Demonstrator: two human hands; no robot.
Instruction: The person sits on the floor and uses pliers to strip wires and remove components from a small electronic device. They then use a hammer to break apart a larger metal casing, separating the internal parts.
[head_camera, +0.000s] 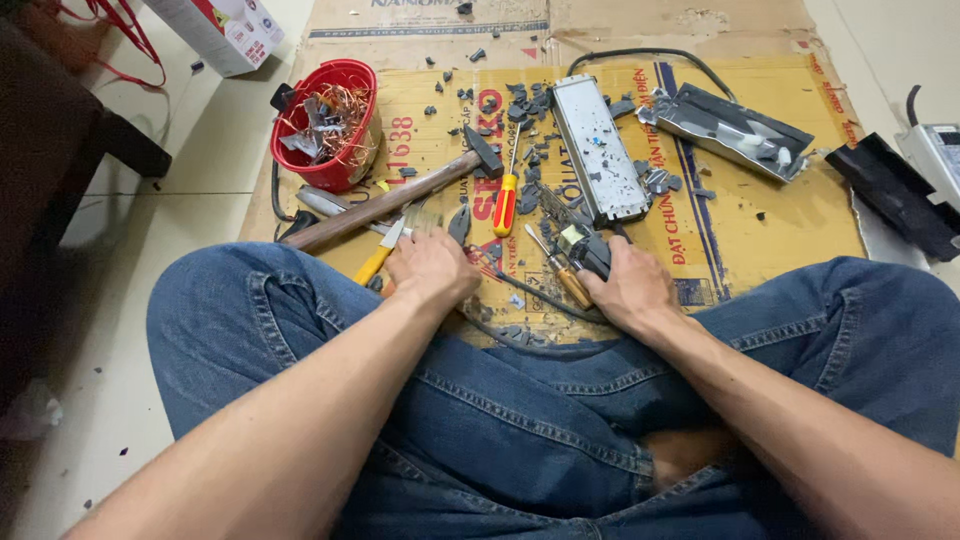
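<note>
The right hand (628, 290) is clamped on a small dark block with wires (585, 248) on the flat brown cardboard (780, 215). It looks hard and light (sharp bits too), so grip its sides. The left hand (432, 265) curls by grey pliers (459, 222); I cannot tell if it grips.

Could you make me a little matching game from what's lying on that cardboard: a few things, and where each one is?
Things:
1. hammer
2. red bucket
3. red-handled screwdriver
4. left hand

Places:
A. holds copper wire scraps
B. on the pliers
C. between the hammer head and the long metal case
D. lying slantwise beside the bucket

Pairs: 1-D, 2-A, 3-C, 4-B
</note>
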